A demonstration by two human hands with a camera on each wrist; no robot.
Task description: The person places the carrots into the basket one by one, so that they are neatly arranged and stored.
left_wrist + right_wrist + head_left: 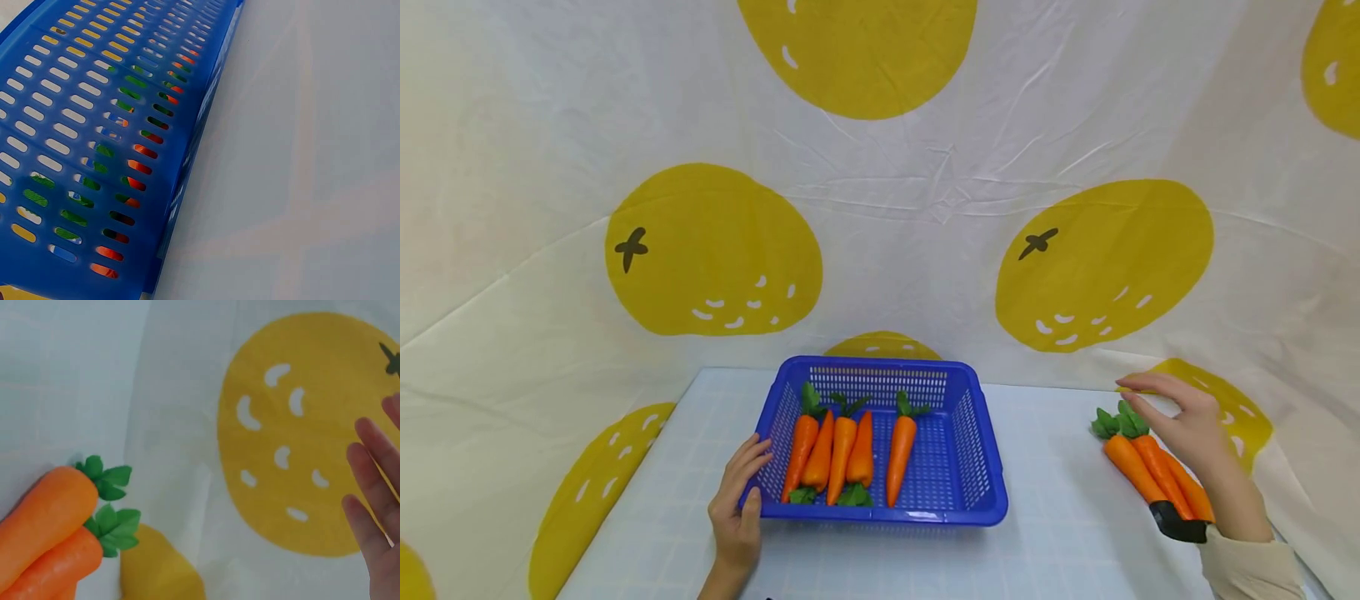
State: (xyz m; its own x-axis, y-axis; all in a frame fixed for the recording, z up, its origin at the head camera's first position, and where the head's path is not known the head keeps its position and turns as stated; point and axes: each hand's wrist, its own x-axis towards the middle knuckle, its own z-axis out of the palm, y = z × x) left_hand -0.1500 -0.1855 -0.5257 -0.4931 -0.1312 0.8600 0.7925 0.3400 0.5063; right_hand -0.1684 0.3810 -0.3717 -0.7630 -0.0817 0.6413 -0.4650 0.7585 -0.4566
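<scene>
On my head view, the left hand [734, 507] rests at the left rim of the blue perforated basket [925, 516]; whether it grips, I can't tell. My left wrist view catches only orange and green through the slots; from above I count five carrots [842, 454]. Rightward I have bare pale tablecloth [1052, 483], then three loose carrots [1161, 475] near its far edge. Beside them the right hand [1197, 427] gapes wide, fingers straight in its wrist view.

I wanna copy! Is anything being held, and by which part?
The left hand holds the blue plastic basket by its near left corner; the right hand holds nothing.
</scene>
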